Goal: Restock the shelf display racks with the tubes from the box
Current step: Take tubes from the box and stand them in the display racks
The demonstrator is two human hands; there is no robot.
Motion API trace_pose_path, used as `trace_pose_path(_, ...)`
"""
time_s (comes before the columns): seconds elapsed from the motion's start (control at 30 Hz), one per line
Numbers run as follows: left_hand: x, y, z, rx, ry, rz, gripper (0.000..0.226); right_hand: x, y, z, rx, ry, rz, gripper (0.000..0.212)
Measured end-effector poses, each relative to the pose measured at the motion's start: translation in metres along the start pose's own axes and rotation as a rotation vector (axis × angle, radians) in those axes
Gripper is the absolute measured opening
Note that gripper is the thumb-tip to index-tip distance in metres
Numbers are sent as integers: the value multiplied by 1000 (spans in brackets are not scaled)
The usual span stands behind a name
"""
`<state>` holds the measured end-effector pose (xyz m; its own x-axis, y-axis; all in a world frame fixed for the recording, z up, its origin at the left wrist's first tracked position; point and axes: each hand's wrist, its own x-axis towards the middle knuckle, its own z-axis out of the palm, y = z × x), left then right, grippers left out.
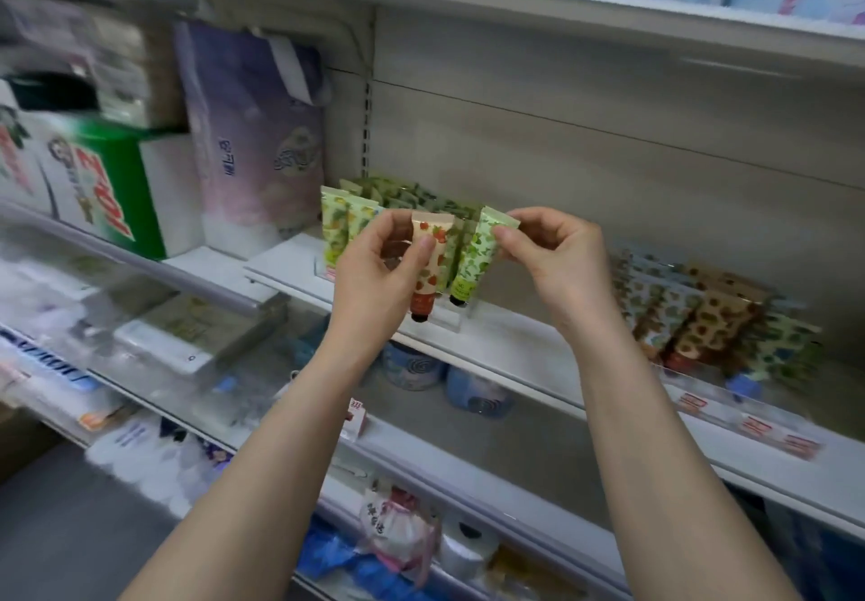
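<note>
One long, smooth white metal shelf board (pixel 515 343) is carrying the display. At its left end, a tall lavender plastic-wrapped pack of paper rolls (pixel 252 132) is standing. A glossy green-and-white cardboard carton (pixel 112 188) is sitting further left. Toward the right end, a dense bunch of flat patterned tubes in blue, tan and green (pixel 702 315) is leaning in rows, too blurred for counting. Near the front edge between them, a clear acrylic rack (pixel 449 319) is sitting. Green leaf-print tubes (pixel 341 216) are filling its back left corner; two yellow-green ones are showing in front, the rest uncountable.

Above the rack, the left hand (pixel 388 268) is gripping one soft cream strawberry-print tube with an orange base and dark cap (pixel 440 249), thumb lying across its face. The right hand (pixel 557 249) is pinching the crimped top of one lime leaf-print tube with a dark cap (pixel 477 254). Both are hanging cap-down, side by side.
</note>
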<state>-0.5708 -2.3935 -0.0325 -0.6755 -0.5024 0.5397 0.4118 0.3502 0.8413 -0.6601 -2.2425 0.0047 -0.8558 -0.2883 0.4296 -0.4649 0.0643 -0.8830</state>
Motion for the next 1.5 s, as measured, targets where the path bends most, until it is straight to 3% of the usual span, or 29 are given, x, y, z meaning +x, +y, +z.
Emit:
trace_pose_path(0.37,6,-5,-38,51,63,-27,13,16,11,42,-227,43,-39,19)
trace_pose_path(0.5,6,-7,-41,50,59,-29,14,17,17,54,-288,28,-41,7)
trace_pose_path(0.83,7,-12,-33,8,11,-32,12,14,13,48,-377,63,-90,18)
trace_pose_path(0.97,7,-9,-18,-40,-18,-40,13,9,1,32,-348,76,-128,11)
trace_pose_path(1.17,5,2,20,-70,-76,-12,17,-2,-19,-4,-166,-87,-59,9)
trace_pose_path(1.37,-2,13,73,-114,-196,12,15,-9,-27,-61,-273,-148,-18,5)
trace_pose_path(1.5,-9,22,112,-150,-282,13,13,-15,-32,-110,-339,-100,45,6)
